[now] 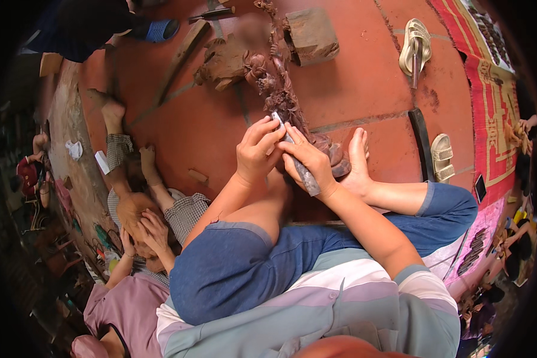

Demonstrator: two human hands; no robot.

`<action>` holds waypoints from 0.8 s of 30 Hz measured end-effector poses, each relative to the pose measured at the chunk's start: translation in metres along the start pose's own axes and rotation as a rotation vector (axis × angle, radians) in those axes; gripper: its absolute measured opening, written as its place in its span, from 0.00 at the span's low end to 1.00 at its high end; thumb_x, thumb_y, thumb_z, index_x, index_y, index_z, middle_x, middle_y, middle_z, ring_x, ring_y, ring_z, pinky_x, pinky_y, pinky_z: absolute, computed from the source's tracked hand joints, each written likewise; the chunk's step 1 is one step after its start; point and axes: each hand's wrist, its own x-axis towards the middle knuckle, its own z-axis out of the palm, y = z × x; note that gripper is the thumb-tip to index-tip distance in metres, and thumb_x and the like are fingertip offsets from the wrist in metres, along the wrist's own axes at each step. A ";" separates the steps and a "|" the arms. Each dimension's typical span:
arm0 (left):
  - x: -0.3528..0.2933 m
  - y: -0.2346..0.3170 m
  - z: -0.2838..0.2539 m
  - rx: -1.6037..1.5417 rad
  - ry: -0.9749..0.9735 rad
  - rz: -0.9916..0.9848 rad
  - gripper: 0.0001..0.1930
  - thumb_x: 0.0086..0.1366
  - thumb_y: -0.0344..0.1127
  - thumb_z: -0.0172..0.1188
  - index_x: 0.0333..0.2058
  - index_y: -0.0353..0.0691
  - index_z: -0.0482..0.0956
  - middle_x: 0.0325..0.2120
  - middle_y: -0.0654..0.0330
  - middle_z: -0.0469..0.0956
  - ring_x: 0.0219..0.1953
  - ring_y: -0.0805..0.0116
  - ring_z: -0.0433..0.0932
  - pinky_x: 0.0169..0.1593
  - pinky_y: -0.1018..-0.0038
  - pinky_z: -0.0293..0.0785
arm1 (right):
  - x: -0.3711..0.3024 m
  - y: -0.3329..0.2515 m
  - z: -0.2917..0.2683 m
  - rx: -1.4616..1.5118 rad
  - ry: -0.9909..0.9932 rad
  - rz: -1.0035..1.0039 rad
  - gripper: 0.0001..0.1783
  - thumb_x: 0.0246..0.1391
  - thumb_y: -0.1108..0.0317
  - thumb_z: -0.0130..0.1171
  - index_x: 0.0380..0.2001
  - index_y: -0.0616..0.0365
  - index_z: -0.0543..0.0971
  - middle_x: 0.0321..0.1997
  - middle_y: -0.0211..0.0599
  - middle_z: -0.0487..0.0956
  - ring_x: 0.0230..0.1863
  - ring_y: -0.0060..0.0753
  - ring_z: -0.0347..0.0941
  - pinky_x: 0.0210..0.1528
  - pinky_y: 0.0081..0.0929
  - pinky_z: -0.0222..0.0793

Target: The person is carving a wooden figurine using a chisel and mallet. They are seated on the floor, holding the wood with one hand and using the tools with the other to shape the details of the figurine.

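Note:
A long, reddish-brown wood carving (pixel 284 98) with knobbly, flower-like relief lies ahead of me, its rounded lower end beside my right foot. My right hand (pixel 311 160) is wrapped round a grey, bar-shaped, chisel-like tool (pixel 305 173), whose back end sticks out below the palm. The fingers of my left hand (pixel 258 148) are closed on the tool's pale upper end, close to the carving's surface. Whether the tip touches the wood is hidden by my fingers.
Wood blocks (pixel 311 36) and a rough chunk (pixel 224 59) lie by the carving's far end. A dark bar (pixel 422 143) and sandals (pixel 442 156) sit right, before a red mat (pixel 489 113). A co-worker's hands (pixel 152 230) hold a brown wooden piece at left.

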 end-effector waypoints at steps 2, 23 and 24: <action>0.008 -0.004 0.001 -0.038 0.053 -0.005 0.17 0.48 0.28 0.69 0.39 0.43 0.83 0.42 0.58 0.80 0.46 0.53 0.80 0.48 0.65 0.80 | 0.004 0.000 -0.002 -0.016 -0.009 -0.026 0.16 0.47 0.75 0.63 0.42 0.57 0.80 0.57 0.53 0.75 0.59 0.52 0.73 0.58 0.37 0.72; 0.014 -0.007 0.001 -0.024 0.092 -0.021 0.17 0.47 0.22 0.67 0.39 0.37 0.82 0.44 0.54 0.80 0.48 0.54 0.80 0.50 0.65 0.78 | 0.017 -0.010 -0.002 -0.148 -0.047 -0.057 0.15 0.46 0.74 0.63 0.40 0.54 0.80 0.60 0.54 0.73 0.59 0.52 0.72 0.61 0.39 0.70; 0.014 -0.008 0.004 -0.032 0.101 -0.012 0.16 0.47 0.25 0.69 0.38 0.39 0.82 0.43 0.56 0.80 0.46 0.54 0.80 0.48 0.66 0.78 | 0.019 -0.005 -0.003 -0.170 -0.068 -0.062 0.15 0.46 0.74 0.63 0.40 0.54 0.80 0.60 0.54 0.72 0.59 0.52 0.72 0.61 0.39 0.70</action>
